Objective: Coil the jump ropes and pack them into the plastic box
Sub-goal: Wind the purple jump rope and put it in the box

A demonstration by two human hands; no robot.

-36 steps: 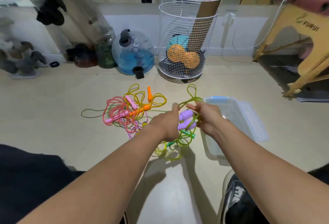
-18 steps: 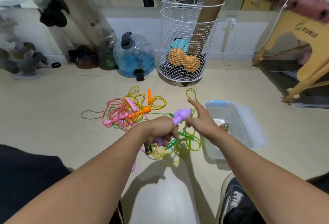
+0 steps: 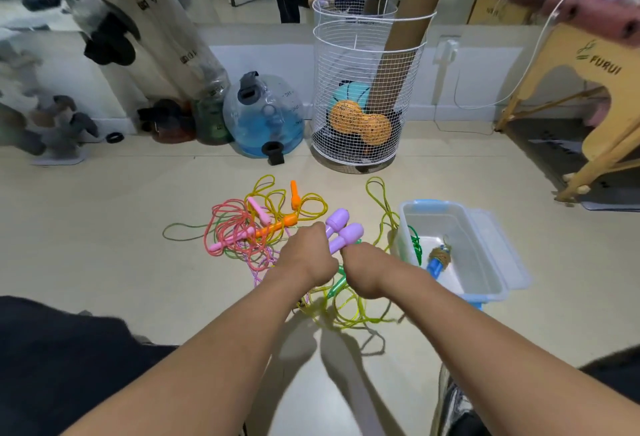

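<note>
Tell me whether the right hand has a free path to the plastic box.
Probably yes: the right hand sits just left of the open plastic box, nothing between, though it grips a purple handle.

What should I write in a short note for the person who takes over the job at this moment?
Left hand: grips the two purple handles.
Right hand: curled next to them; what it holds is hidden.
Plastic box: open, on the floor to the right, with one coiled rope inside.
Left: the purple rope, plus the tangled pink, orange and yellow-green ropes on the floor, all uncoiled.
</note>
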